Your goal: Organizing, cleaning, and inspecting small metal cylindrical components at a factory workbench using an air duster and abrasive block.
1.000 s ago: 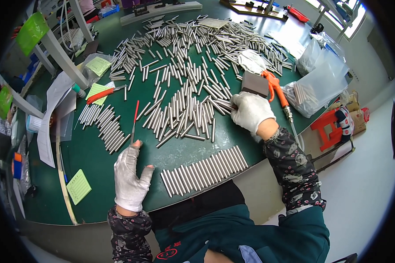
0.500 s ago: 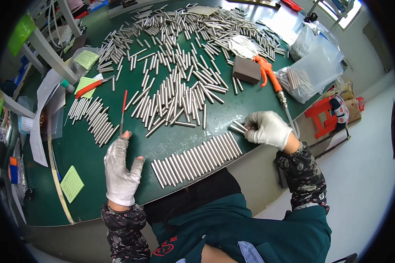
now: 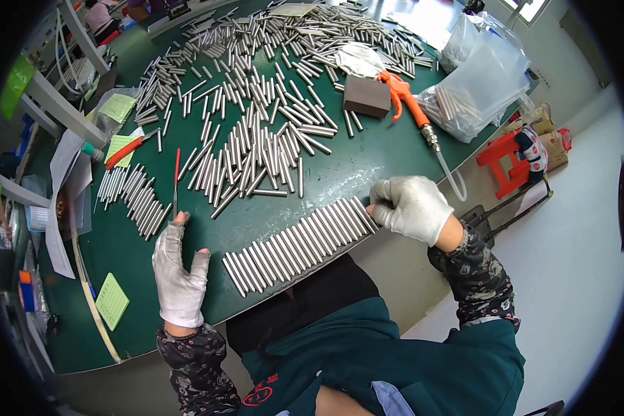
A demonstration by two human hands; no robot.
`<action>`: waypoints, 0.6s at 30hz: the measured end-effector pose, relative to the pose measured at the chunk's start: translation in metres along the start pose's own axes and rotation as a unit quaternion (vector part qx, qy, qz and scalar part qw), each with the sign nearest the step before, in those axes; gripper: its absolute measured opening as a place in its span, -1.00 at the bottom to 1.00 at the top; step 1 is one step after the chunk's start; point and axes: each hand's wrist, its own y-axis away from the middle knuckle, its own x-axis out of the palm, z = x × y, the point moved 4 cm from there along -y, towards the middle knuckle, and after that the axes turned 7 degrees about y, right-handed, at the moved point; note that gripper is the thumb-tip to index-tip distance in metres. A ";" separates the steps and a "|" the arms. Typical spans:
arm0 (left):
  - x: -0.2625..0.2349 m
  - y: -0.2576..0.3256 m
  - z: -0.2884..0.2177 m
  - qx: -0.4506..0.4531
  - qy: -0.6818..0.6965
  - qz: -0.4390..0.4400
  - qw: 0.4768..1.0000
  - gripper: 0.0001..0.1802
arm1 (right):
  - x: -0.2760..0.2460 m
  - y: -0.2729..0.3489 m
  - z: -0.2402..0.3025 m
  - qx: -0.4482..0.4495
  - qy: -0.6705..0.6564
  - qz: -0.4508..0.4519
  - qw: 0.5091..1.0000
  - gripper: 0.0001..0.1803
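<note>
A slanting row of steel pins (image 3: 295,247) lies side by side along the near table edge. My right hand (image 3: 412,206), in a white fingerless-tipped glove, is closed at the row's right end. Its thumb and fingertips pinch the upper part of the last pin there; the curled fingers partly hide the grip. My left hand (image 3: 179,274), also gloved, rests open on the green table (image 3: 187,331) left of the row, thumb spread and nothing held. Just beyond its fingertips lies a thin tool with a red handle (image 3: 177,164). Loose pins (image 3: 270,149) are heaped beyond the row.
A smaller group of pins (image 3: 145,204) lies at left, near orange-handled pliers (image 3: 125,151) and green paper slips (image 3: 111,301). At right are a brown block (image 3: 367,96), an orange air gun (image 3: 412,109) with its hose, and clear plastic bags (image 3: 461,104). A red stool (image 3: 504,166) stands beyond the edge.
My right hand has brought the short pins it held down against the row's right end. My left hand stays open on the table. The whole view has shifted slightly.
</note>
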 end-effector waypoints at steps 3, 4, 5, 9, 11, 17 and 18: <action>0.000 -0.001 0.000 -0.001 0.001 -0.002 1.000 -0.41 | -0.002 -0.002 -0.007 -0.015 -0.030 -0.037 0.999 -0.71; 0.000 -0.001 0.000 -0.002 -0.005 -0.002 1.000 -0.41 | -0.002 -0.001 -0.003 -0.070 -0.021 -0.019 0.997 -0.59; 0.000 -0.001 0.001 -0.002 -0.005 -0.002 1.000 -0.41 | -0.001 0.000 0.002 -0.125 -0.012 0.000 0.992 -0.45; 0.000 -0.002 0.000 -0.006 0.008 -0.001 1.000 -0.40 | -0.006 0.002 0.003 -0.148 0.036 0.090 0.984 -0.24; 0.000 -0.002 0.000 -0.006 0.010 -0.001 1.000 -0.40 | -0.004 -0.001 0.007 -0.140 0.047 0.090 0.985 -0.24; -0.001 -0.002 0.000 0.000 -0.005 0.004 1.000 -0.40 | -0.002 -0.001 0.005 -0.146 0.037 0.050 0.987 -0.34; 0.000 -0.001 0.000 0.001 -0.009 0.001 1.000 -0.40 | -0.003 -0.001 0.003 -0.138 0.027 0.051 0.989 -0.35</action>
